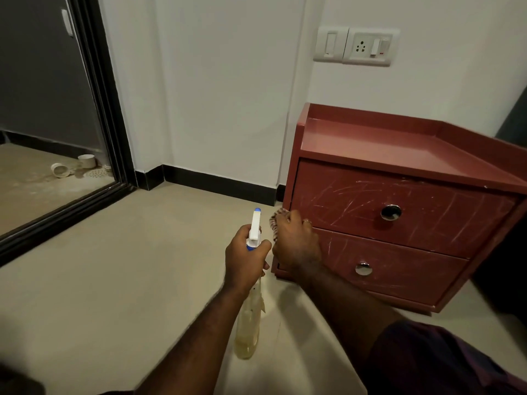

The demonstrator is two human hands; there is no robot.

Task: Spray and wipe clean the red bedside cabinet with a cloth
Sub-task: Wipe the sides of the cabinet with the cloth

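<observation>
Left hand [244, 259] grips the spray bottle [248, 323]; right hand [294, 241] holds the cloth [275, 221] against the cabinet [413, 192]. Aimed left, spray may miss.

You're in home bedroom. Red bedside cabinet [433, 223] at 2 o'clock: two drawers, round metal knobs [391, 212], back against white wall [222, 81]. Switch and socket plates [368, 47] on wall at 1 o'clock, above cabinet. Black skirting [216, 183] along wall foot at 12. Plain beige floor [114, 266]. Black-framed doorway [97, 109] at 10 o'clock; beyond it floor drain [95, 173], white pipe fittings [61, 169].
</observation>
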